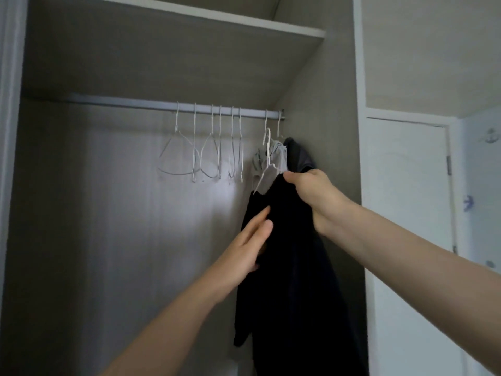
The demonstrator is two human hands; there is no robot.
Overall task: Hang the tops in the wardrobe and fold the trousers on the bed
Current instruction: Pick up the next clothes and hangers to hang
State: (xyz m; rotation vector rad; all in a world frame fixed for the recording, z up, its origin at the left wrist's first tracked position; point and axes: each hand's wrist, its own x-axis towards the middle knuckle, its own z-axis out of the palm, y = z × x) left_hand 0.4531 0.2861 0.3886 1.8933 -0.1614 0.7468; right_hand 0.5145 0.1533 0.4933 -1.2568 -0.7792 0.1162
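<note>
Right of centre in the frame, the right hand (pixel 311 196) grips a black top (pixel 292 267) at its shoulder, lifting its white hanger (pixel 267 164) toward the rail (pixel 162 105). The left hand (pixel 244 245), fingers straight, presses the cloth flat to steady it.

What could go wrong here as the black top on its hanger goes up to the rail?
The hanger hook is below the rail, not yet on it, and could miss. The right hand grips only the black top at its shoulder, so it might slip off. The grey top hangs close and could snag.
</note>
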